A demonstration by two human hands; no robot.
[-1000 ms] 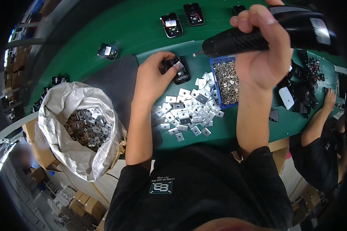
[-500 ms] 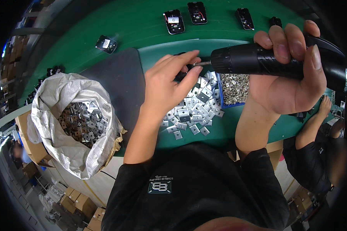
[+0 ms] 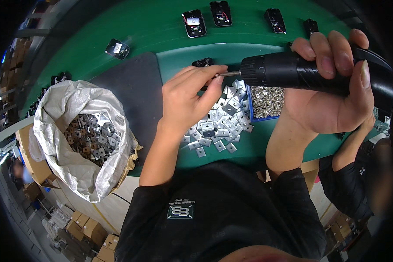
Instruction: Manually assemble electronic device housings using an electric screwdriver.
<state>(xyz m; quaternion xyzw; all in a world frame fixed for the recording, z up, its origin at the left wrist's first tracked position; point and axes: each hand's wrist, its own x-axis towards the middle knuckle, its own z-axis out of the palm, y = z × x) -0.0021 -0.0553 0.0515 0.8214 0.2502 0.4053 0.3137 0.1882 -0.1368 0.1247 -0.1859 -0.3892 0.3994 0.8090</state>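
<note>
- Right hand (image 3: 332, 100) wrapped fully around a black electric screwdriver (image 3: 292, 70), held level above the bench (image 3: 161, 30), bit pointing to the person's left.
- Left hand (image 3: 190, 98) curled in, thumb and fingertips pinched at the bit tip (image 3: 225, 74). Something small may sit between them; too small to tell.
- Both hands meet over the far edge of a pile of small square metal plates (image 3: 218, 126) loose on the green bench mat.
- Left hand covers the left part of that pile and most of a black device housing (image 3: 201, 62) just behind it; only the housing's top edge shows.
- Blue tray of screws (image 3: 266, 102) sits just right of the pile, touching it. The screwdriver body and right palm overhang its far and right side.
- Dark grey mat (image 3: 131, 94) lies left of the left forearm.
- White woven sack (image 3: 74, 131), mouth open and full of the same metal plates, stands off the bench's near-left edge on a cardboard box (image 3: 35, 168).
- Along the far side of the bench: a row of open black housings (image 3: 194, 24) with boards showing, plus one more (image 3: 117, 48) further left, all well apart from the hands.
- Another person's arm in a black sleeve (image 3: 349, 174) comes in at lower right, beside the right forearm.
- More cardboard boxes (image 3: 91, 236) on the floor below the sack.
</note>
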